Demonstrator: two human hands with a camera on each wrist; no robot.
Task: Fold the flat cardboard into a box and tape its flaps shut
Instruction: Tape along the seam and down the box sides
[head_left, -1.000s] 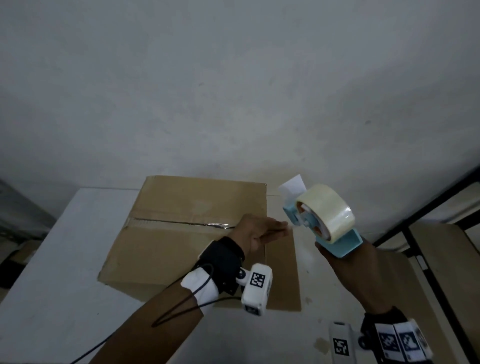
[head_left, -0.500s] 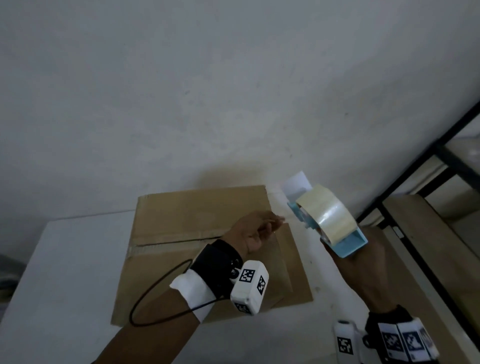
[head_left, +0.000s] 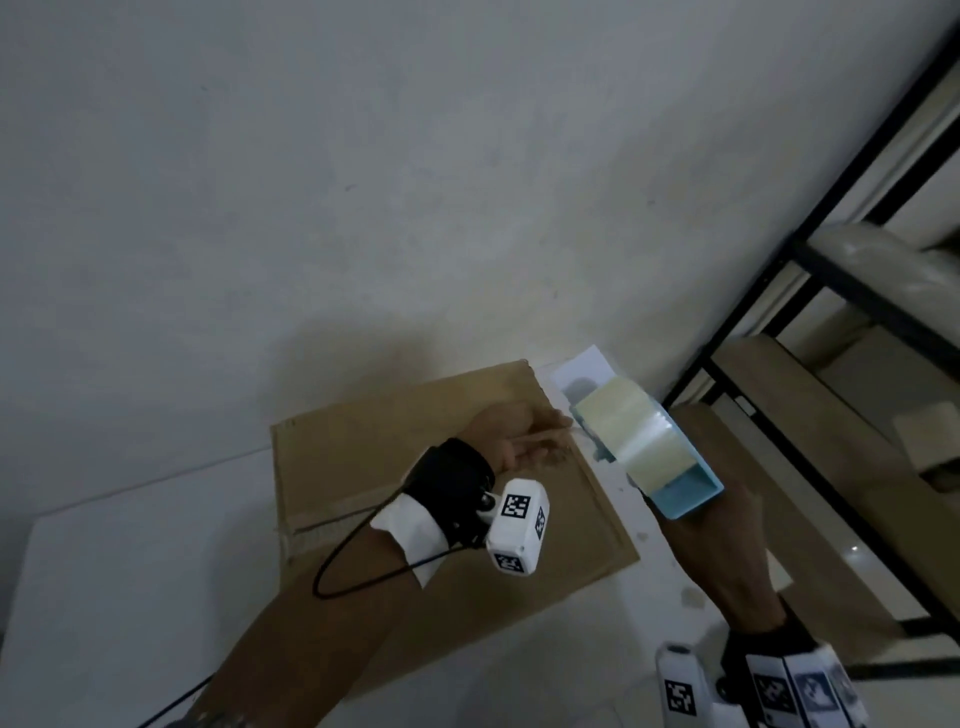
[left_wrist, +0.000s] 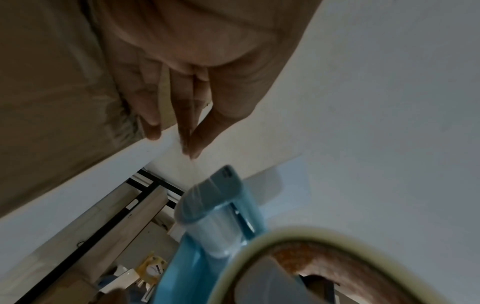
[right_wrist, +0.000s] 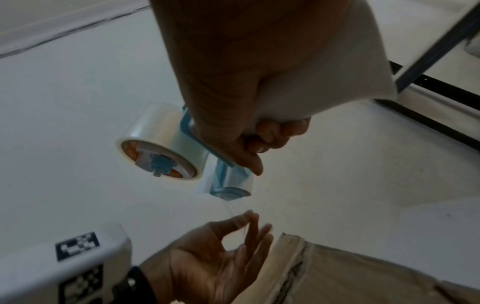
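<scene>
my left hand (head_left: 519, 436) has come off the seam and now pinches the tape end from the dispenser (head_left: 649, 447) gripped in my right hand (head_left: 701, 545), over the box (head_left: 363, 467) by the desk's (head_left: 130, 597) far right corner, ready for another strip.

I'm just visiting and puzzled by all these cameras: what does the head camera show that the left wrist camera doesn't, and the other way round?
Only the head view shows the whole scene: the cardboard box lying on the white table, both forearms, and the right hand holding the blue tape dispenser. Only the left wrist view shows, close up, the left hand's thumb and fingertips pinching the thin clear tape end, and the dispenser's roller. Both show the left hand, the dispenser with its tape roll, the cardboard and the black shelf frame.
</scene>
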